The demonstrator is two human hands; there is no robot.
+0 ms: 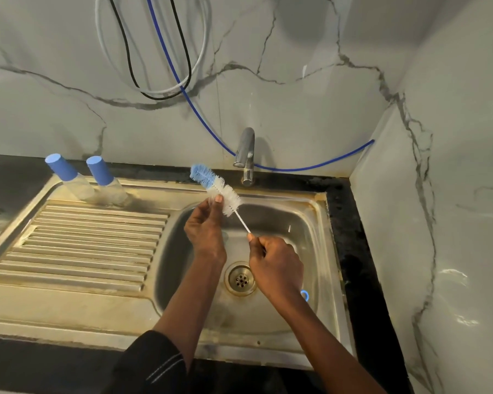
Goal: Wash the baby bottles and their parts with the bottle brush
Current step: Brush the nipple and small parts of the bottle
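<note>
Stainless steel sink (322,211) with its ribbed drainboard (83,251) fills most of the view, and the chrome tap (246,155) at the back has no water coming out that I can see. Two clear plastic baby bottles (69,177) with blue caps stand side by side at the back of the drainboard, well apart from the hands. The caps are on, so I'd guess they're not washed yet. Over the basin is the blue-and-white bristled bottle brush (211,183) on its thin white wire stem, tilted with the head up toward the tap. The right hand (276,265) has its fingers curled round the lower stem, pinching it. The left hand (204,231) pinches the white bristles between thumb and fingertips. What could go wrong: that stem is skinny, so tugging hard on the bristles could bend it or flick grime about. If the pinch slips, the brush drops onto the round metal drain (241,278). A careless reach could also knock the bottles over.
</note>
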